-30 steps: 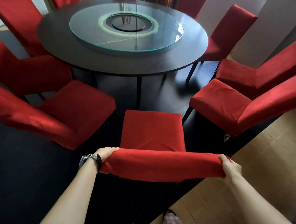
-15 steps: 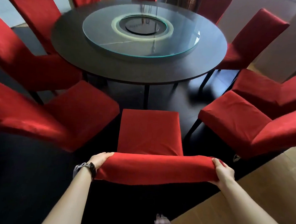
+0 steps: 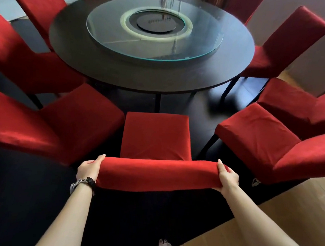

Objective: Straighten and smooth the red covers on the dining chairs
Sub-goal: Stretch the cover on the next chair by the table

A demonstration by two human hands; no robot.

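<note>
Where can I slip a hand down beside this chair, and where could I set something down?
Right side: open dark floor between the middle chair and the right chair. Left side is crowded; the left chair nearly touches it. The table's dark rim around the glass turntable is bare.

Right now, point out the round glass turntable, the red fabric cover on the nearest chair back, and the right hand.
Round glass turntable [image 3: 153,51]: head view, bare glass near front rim.
Red fabric cover [image 3: 158,173]: head view, middle of backrest top.
Right hand [image 3: 228,177]: head view, back of hand.
</note>
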